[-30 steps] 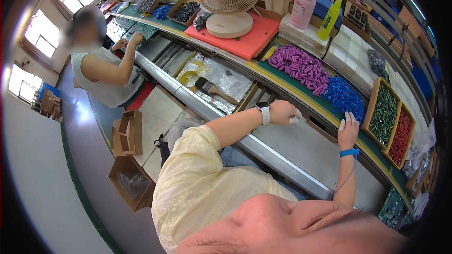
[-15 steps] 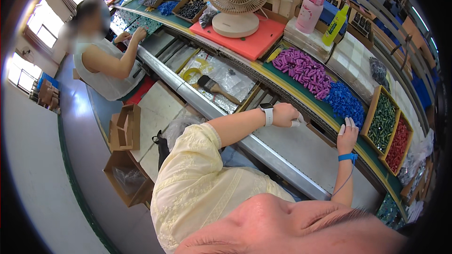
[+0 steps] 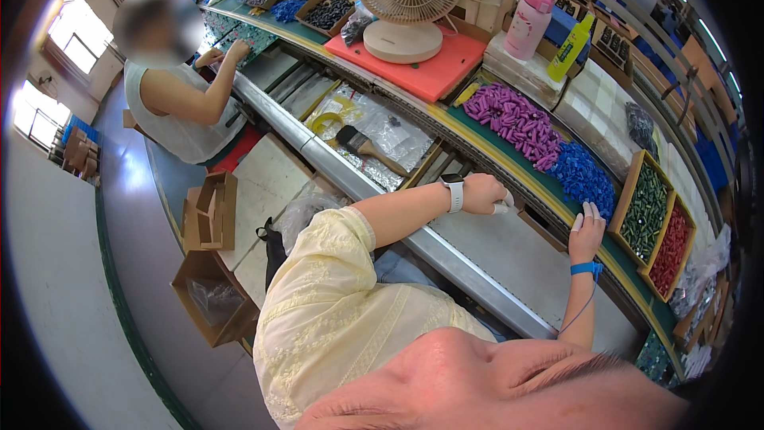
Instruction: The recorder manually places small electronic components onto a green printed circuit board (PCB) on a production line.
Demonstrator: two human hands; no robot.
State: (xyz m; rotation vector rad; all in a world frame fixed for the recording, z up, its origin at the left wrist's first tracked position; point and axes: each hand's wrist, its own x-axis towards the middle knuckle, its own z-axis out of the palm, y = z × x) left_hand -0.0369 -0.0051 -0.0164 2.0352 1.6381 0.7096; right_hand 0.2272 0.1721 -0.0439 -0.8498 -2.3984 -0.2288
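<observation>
My left hand [image 3: 482, 194], with a white-strapped watch at the wrist and white finger covers, hovers over the near edge of the line. Its fingers are curled together, and what they hold, if anything, is hidden. Farther right, my right hand [image 3: 587, 236] wears white finger covers and a blue wrist strap [image 3: 586, 268] with a thin cord. Its fingers stretch out to the near edge of a heap of small blue parts [image 3: 585, 177]. Beside that heap lies a pile of purple cylindrical parts [image 3: 513, 123].
At right, a divided box holds green parts [image 3: 646, 211] and red parts [image 3: 672, 248]. A brush [image 3: 370, 150] rests on a plastic-covered tray. Behind stand a fan [image 3: 407, 8], a pink bottle [image 3: 528, 22] and a yellow-green bottle [image 3: 571, 48]. A co-worker [image 3: 175, 107] sits at left.
Both my hands stay almost where they were. The co-worker's head has shifted slightly to the right, and the whole view has moved a little.
</observation>
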